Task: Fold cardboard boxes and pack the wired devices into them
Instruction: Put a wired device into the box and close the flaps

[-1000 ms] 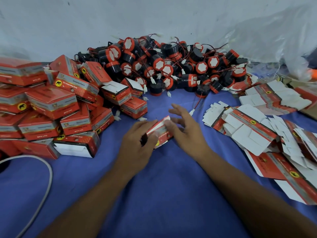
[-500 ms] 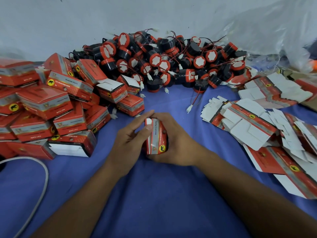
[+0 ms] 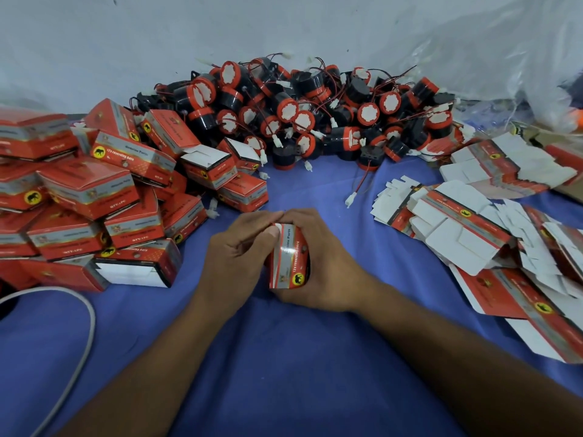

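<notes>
Nearest me is the blue-covered worktop [image 3: 284,357], with a grey cable [image 3: 85,342] curving across its left side. Above it my left hand [image 3: 233,263] and right hand [image 3: 325,269] are both curled round one red box [image 3: 288,257], held on end just over the cloth. The right cups it from behind and my left thumb presses at its top flap. I cannot tell whether a device is already inside. I judge I am closing that end, and the risk lies in my grip: if I squeeze too hard the thin card may buckle, and a flap pushed in crooked may crease instead of tucking. If a lead is sticking out, it could get pinched under the flap. Farther out, the packed boxes [image 3: 88,197] are piled to the left and the flat blanks [image 3: 467,228] are spread to the right. Beyond both, the wired devices [image 3: 315,111] are heaped against the wall.
</notes>
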